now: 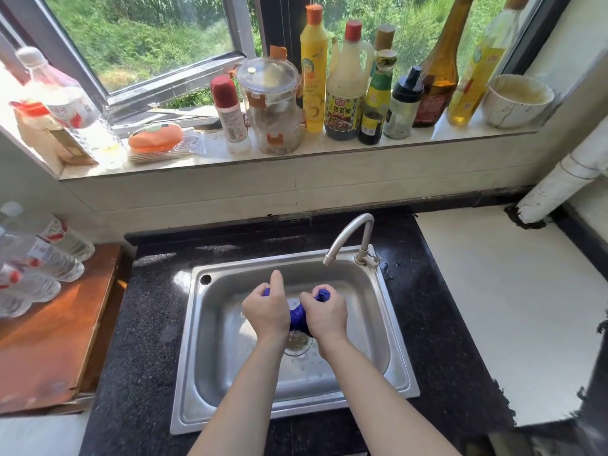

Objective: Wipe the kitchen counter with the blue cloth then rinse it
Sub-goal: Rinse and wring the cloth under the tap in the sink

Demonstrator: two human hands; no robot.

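1. Dark speckled counter (pixel 141 324) around the basin: open to fresh drips and streaks from a cloth lifted out too wet, undoing the wipe.
2. Steel sink (pixel 279 262), sunlit and beaded with droplets: likely to catch the runoff only with the wringing kept low and central. Splash over the rim possible from a hard twist held high.
3. Curved faucet (pixel 352 235) at the back right corner, no stream visible at the spout: risk of a rinse cut short, grime merely squeezed around rather than flushed out.
4. Left hand (pixel 266 312) and right hand (pixel 325 315), side by side above the basin, each clenched around one end of the cloth, one digit of the left sticking up free: weaker hold on that side, slippage probable under a stronger twist.
5. Blue cloth (pixel 297 315), bunched into a tight roll between the two fists, above the drain: apt to drop into the wet basin on a lost grip, or to remain sodden in the middle from uneven twisting.
6. Drain strainer (pixel 299 345), partly hidden under cloth and wrists: prone to clogging with lint or crumbs wrung from the fabric.
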